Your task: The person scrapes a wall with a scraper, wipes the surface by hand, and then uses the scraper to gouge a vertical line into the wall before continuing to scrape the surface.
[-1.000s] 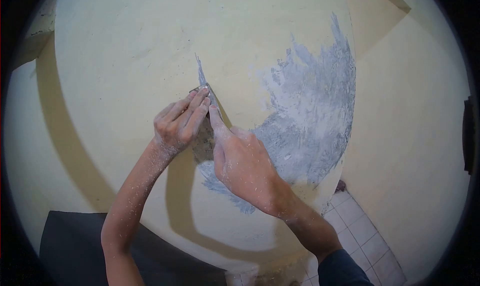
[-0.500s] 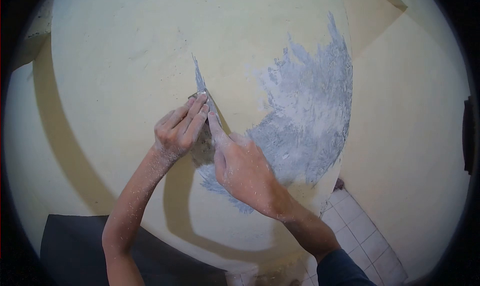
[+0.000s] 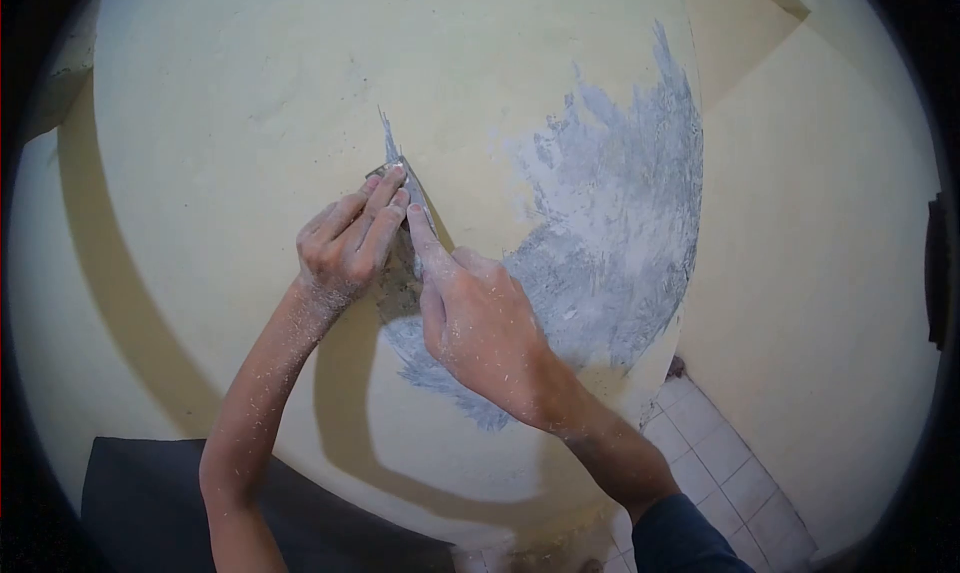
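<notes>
A flat metal scraper point(image 3: 418, 205) lies against a cream wall point(image 3: 230, 123), its edge near a thin grey streak point(image 3: 388, 139). My right hand point(image 3: 480, 323) is wrapped round the scraper's lower part, index finger stretched along it. The fingers of my left hand point(image 3: 345, 238) press on the scraper's upper left side. White dust covers both hands. Right of them spreads a large grey-white scraped patch point(image 3: 620, 203). Below the hands, more grey scraped wall point(image 3: 440, 373) shows. The scraper's handle is hidden in my right hand.
A dark sheet or panel point(image 3: 180, 493) is at the lower left. White floor tiles point(image 3: 720, 463) show at the lower right, beside the wall's edge. A dark object point(image 3: 937, 273) stands at the far right. A ledge point(image 3: 62, 93) juts out at the upper left.
Both hands and the scraper have moved slightly up and to the left along the wall. The scraper now covers the lower part of the thin grey streak.
</notes>
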Tool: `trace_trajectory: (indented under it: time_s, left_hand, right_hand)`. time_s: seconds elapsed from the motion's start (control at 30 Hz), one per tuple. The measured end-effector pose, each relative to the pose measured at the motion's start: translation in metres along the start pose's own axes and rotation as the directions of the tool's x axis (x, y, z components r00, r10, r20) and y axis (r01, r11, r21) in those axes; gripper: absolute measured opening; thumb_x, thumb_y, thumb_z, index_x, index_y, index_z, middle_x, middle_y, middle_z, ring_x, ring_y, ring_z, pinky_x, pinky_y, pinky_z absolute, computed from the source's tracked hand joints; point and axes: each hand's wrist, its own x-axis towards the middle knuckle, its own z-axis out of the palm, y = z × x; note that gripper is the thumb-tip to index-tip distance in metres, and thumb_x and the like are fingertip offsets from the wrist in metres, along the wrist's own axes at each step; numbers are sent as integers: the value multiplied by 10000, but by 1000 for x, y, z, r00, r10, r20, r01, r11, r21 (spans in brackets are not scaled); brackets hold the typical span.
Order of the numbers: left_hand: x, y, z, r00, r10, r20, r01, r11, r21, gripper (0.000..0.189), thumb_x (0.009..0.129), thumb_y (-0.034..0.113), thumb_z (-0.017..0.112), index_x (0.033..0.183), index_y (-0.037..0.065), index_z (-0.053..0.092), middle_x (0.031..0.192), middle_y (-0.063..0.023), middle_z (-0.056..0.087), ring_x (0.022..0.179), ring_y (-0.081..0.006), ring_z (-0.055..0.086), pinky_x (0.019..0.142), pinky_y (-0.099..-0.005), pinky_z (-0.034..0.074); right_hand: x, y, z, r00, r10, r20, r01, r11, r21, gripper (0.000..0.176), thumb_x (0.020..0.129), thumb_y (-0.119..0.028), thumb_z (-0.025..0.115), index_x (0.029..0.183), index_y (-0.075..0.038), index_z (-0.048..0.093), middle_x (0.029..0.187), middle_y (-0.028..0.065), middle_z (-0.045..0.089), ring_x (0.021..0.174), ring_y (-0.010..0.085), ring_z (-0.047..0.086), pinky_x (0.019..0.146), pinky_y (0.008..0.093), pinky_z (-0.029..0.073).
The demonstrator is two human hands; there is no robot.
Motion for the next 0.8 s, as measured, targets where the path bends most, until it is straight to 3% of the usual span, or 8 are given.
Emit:
trace_trajectory:
  time_s: [0.17,0.33,0.47,0.8]
  left_hand:
    - [-15,-2,3,999,47,21,-46,999,-4,88,795,61,694,882,61,703,1121,-79,727,914,-163,712,701,-238,572]
    - [-7,-11,-1,992,129,9,-129,992,-14,117,761,-5,708,856,62,692,1073,-72,743,860,-159,729,651,-240,571]
    - [-6,-22,-2,988,147,44,-147,989,9,81,799,58,690,880,60,695,1139,-81,721,950,-170,713,694,-234,570]
    - [-8,-14,-1,989,143,35,-142,989,-38,133,770,19,707,897,56,695,1088,-85,737,916,-173,723,691,-241,575]
  right_hand:
    - [-9,-2,10,1000,0,26,2,998,-67,686,874,-58,537,1498,45,273,893,268,597,762,441,650,704,499,542]
    - [-10,-9,26,997,68,-33,-70,996,-52,681,856,-14,536,1487,55,289,826,283,578,733,453,607,678,503,505]
    - [3,-14,30,995,59,-78,-60,998,-14,684,863,-18,531,1493,56,274,834,278,574,725,445,609,672,504,505]
    - [-7,-22,20,989,143,42,-140,988,-69,676,889,-46,507,1502,57,241,938,303,588,775,481,650,701,543,529]
